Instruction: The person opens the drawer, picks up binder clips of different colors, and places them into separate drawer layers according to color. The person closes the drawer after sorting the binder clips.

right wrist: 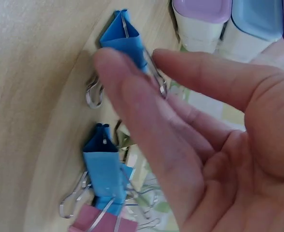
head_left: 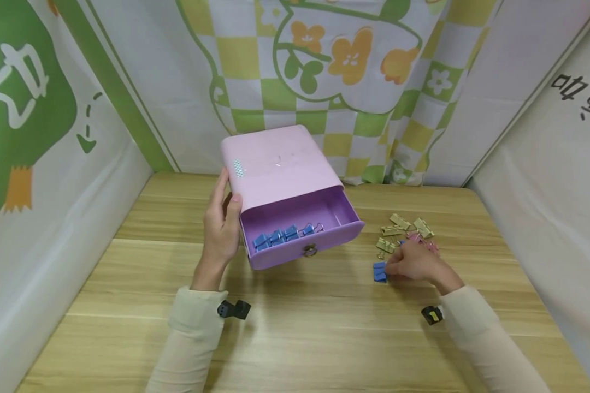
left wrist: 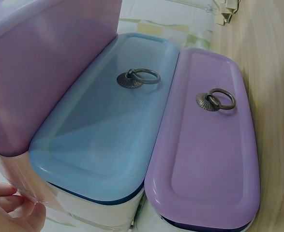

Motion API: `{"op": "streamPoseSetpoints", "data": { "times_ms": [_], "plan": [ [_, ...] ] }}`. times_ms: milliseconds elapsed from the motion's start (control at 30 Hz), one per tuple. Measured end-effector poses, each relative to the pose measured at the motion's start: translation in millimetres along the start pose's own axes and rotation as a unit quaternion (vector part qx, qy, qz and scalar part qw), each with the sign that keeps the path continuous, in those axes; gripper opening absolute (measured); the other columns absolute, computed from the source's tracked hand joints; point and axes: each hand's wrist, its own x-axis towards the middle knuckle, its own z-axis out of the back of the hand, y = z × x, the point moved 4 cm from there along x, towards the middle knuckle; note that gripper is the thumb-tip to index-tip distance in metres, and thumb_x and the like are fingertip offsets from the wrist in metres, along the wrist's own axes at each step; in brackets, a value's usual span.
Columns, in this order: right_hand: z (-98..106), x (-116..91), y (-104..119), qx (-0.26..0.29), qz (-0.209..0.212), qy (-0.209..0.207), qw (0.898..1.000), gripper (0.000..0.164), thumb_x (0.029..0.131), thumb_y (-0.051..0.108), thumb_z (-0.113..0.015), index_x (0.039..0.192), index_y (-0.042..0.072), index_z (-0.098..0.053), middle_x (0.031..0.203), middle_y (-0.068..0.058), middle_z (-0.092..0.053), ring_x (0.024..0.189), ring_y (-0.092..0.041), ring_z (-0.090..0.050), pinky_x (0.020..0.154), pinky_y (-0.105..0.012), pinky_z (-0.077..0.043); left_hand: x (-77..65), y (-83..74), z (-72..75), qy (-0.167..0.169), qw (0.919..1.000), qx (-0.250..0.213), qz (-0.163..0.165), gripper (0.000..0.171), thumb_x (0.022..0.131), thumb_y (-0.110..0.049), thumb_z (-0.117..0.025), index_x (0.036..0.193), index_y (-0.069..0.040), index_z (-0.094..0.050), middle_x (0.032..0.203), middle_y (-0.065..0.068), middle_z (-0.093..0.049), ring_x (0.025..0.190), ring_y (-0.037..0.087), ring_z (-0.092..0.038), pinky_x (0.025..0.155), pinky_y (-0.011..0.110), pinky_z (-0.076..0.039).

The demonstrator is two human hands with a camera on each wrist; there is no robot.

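A pale wood-grain surface [head_left: 319, 344] meets a fabric backdrop [head_left: 334, 98] checked green, yellow and white; the left wall [head_left: 83, 191] shows green artwork, the right wall [head_left: 541, 169] dark lettering.

Blue clip [head_left: 379, 272]; purple drawer [head_left: 280, 258]; checked curtain [head_left: 344, 123]

A wood-grain table [head_left: 295, 338] carries a pink drawer box [head_left: 280, 158] toward its far side. Gold clips [head_left: 423, 227] and pink clips [head_left: 431, 248] lie right.

Blue clip [head_left: 379, 272] outside open drawer [head_left: 281, 258]
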Motion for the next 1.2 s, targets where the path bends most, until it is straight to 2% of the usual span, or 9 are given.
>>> {"op": "streamPoseSetpoints", "data": {
  "times_ms": [67, 167, 267, 367, 500, 600, 733, 967, 1200],
  "plan": [
    [0, 3, -4, 0.051, -0.007, 0.019, 0.999, 0.017, 0.097, 0.008, -0.071, 0.1, -0.007, -0.079, 0.086, -0.012, -0.081, 0.076, -0.015, -0.075, 0.069, -0.026, -0.064, 0.2, -0.3, -0.1, -0.001, 1.0, -0.002, -0.002, 0.06, 0.111, -0.029, -0.043, 0.168, -0.014, -0.03, 0.176, 0.011, -0.026, 0.16, 0.027, -0.032, 0.129, 0.053, -0.037],
    [2, 7, -11, 0.117, -0.012, 0.05, 0.992, 0.024, 0.1, 0.008, -0.067, 0.112, -0.012, -0.075, 0.093, -0.018, -0.081, 0.082, -0.02, -0.079, 0.076, -0.031, -0.068, 0.5, -0.7, -0.6, -0.002, 0.9999, -0.008, -0.009, 0.061, 0.11, -0.028, -0.044, 0.167, -0.013, -0.03, 0.175, 0.008, -0.027, 0.16, 0.025, -0.032, 0.129, 0.051, -0.037],
    [5, 11, -18, 0.175, -0.011, 0.081, 0.981, 0.032, 0.102, 0.008, -0.065, 0.123, -0.016, -0.069, 0.097, -0.019, -0.081, 0.085, -0.02, -0.08, 0.079, -0.029, -0.068, 0.4, -0.7, -1.2, -0.002, 0.9998, -0.013, -0.012, 0.061, 0.11, -0.027, -0.044, 0.167, -0.013, -0.03, 0.175, 0.006, -0.027, 0.159, 0.025, -0.033, 0.129, 0.051, -0.038],
    [8, 15, -23, 0.239, -0.01, 0.112, 0.965, 0.039, 0.104, 0.008, -0.064, 0.132, -0.019, -0.062, 0.101, -0.019, -0.081, 0.089, -0.018, -0.081, 0.081, -0.026, -0.066, 0.0, -0.5, -1.5, -0.001, 0.9999, -0.012, -0.011, 0.061, 0.11, -0.028, -0.044, 0.167, -0.013, -0.03, 0.175, 0.005, -0.027, 0.159, 0.025, -0.033, 0.128, 0.051, -0.038],
    [14, 17, -23, 0.308, -0.013, 0.143, 0.94, 0.037, 0.104, 0.008, -0.063, 0.133, -0.015, -0.064, 0.104, -0.015, -0.082, 0.092, -0.016, -0.08, 0.085, -0.024, -0.065, 0.2, -1.0, -1.8, 0.0, 0.9999, -0.01, -0.012, 0.061, 0.11, -0.028, -0.044, 0.167, -0.013, -0.03, 0.176, 0.006, -0.027, 0.16, 0.024, -0.031, 0.129, 0.051, -0.037],
    [22, 17, -16, 0.326, -0.015, 0.151, 0.933, 0.03, 0.105, 0.009, -0.062, 0.128, -0.009, -0.07, 0.104, -0.01, -0.082, 0.093, -0.013, -0.08, 0.086, -0.022, -0.065, 0.2, -1.1, -1.4, 0.001, 0.9999, -0.01, -0.011, 0.061, 0.11, -0.028, -0.044, 0.168, -0.014, -0.03, 0.176, 0.005, -0.026, 0.16, 0.025, -0.031, 0.129, 0.052, -0.037],
    [35, 15, -2, 0.321, -0.02, 0.15, 0.935, 0.029, 0.106, 0.01, -0.061, 0.128, -0.006, -0.071, 0.103, -0.007, -0.082, 0.092, -0.011, -0.08, 0.085, -0.02, -0.065, -0.2, -0.5, -0.5, 0.003, 0.9999, -0.014, -0.006, 0.061, 0.111, -0.029, -0.044, 0.168, -0.015, -0.029, 0.176, 0.004, -0.026, 0.159, 0.029, -0.034, 0.128, 0.053, -0.039],
    [65, 9, 32, 0.282, -0.009, 0.124, 0.951, 0.037, 0.107, 0.008, -0.059, 0.137, -0.013, -0.062, 0.102, -0.006, -0.082, 0.092, -0.01, -0.079, 0.084, -0.021, -0.065, -0.7, 0.1, -0.1, 0.001, 1.0, -0.008, -0.004, 0.061, 0.11, -0.029, -0.044, 0.168, -0.015, -0.029, 0.176, 0.005, -0.025, 0.159, 0.028, -0.033, 0.128, 0.053, -0.038],
    [91, 3, 62, 0.278, 0.019, 0.093, 0.956, 0.018, 0.105, 0.007, -0.062, 0.112, 0.006, -0.079, 0.099, -0.007, -0.083, 0.09, -0.015, -0.08, 0.083, -0.024, -0.066, 0.3, -0.6, -1.0, 0.0, 0.9999, -0.007, -0.008, 0.061, 0.11, -0.028, -0.044, 0.168, -0.013, -0.029, 0.176, 0.005, -0.026, 0.16, 0.027, -0.032, 0.129, 0.052, -0.037]
  ]
}}
